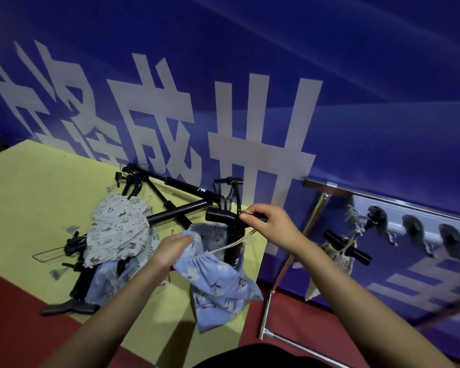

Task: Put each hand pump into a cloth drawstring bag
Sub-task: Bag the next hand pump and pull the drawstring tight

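A black hand pump (233, 229) stands in a blue flowered drawstring bag (215, 277), its T-handle sticking out of the mouth. My left hand (171, 249) grips the bag's gathered rim. My right hand (267, 224) pinches the pale drawstring (230, 245) up by the pump's handle, and the cord runs taut down to the bag's mouth. Several more black pumps (186, 188) lie on the yellow table (32, 192) behind, together with a pale printed bag (117, 227).
A blue banner wall (250, 88) stands close behind the table. To the right, a chrome rack (290, 258) carries a bagged pump (341, 252) hanging from a row of hooks (414, 229). A red floor shows below the table edge.
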`<state>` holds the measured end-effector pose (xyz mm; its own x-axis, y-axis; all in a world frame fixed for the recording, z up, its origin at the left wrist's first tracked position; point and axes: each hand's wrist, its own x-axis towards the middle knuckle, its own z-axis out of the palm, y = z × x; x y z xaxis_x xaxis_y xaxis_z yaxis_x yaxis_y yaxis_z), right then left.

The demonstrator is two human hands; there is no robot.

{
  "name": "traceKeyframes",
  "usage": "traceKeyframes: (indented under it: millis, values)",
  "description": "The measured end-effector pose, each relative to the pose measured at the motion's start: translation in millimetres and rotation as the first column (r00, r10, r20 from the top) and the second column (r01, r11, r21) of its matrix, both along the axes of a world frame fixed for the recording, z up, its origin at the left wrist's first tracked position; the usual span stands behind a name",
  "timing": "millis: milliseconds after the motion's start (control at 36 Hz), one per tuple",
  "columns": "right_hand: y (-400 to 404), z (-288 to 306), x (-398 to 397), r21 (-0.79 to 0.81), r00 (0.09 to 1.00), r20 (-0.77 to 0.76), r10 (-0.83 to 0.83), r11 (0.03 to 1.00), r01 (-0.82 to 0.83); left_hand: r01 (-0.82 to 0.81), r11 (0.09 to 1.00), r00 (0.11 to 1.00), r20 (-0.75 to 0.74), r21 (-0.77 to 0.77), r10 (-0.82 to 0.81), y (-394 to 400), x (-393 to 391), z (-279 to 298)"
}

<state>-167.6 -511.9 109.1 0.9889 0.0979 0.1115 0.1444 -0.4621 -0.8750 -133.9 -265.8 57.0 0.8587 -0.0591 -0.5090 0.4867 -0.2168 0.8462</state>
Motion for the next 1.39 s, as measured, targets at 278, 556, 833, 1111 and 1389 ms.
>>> traceKeyframes:
  millis: [278, 556, 833, 1111, 1389]
  values:
    - [6.5, 5.1, -1.8, 0.116, 0.996, -0.044, 0.073, 0.991, -0.068, -0.005, 0.942, 0.936, 0.334, 0.336, -0.114, -3.6, 6.3, 3.3]
    - [-1.0, 14.6, -2.2, 0.127, 0.976, -0.165, 0.14, 0.985, -0.12, -0.054, 0.748, 0.808, 0.469, 0.662, -0.356, 6.8, 11.3, 6.8]
    - [-8.1, 30.7, 3.4, -0.433, 0.981, -0.075, 0.18, 0.88, -0.194, 0.048, 0.889, 0.85, 0.449, 0.456, -0.276, 12.3, 18.2, 14.3]
    - [6.8, 35.5, 6.1, -0.637, 0.993, -0.102, 0.057, 0.763, -0.109, 0.107, 0.993, 0.96, 0.254, 0.057, -0.118, -0.1, 16.4, 41.5]
    - [25.3, 38.2, 10.2, -0.584, 0.969, -0.183, 0.165, 0.775, -0.242, 0.119, 0.948, 0.961, 0.274, -0.295, -0.035, -17.2, 7.8, 76.0]
